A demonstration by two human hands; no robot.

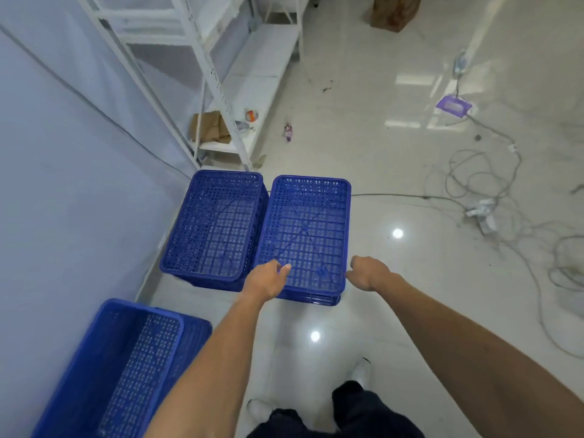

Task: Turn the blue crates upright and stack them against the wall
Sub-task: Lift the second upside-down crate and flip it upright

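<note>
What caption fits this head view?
Left hand and right hand at the near corners of an inverted blue crate.

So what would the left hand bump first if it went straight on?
Most likely the right-hand upside-down blue crate: the left hand is at its near edge. How high above it is unclear.

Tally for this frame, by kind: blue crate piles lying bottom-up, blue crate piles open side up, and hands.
Bottom-up piles: 2
Open-side-up pile: 1
Hands: 2, left hand and right hand
Total: 5
</note>
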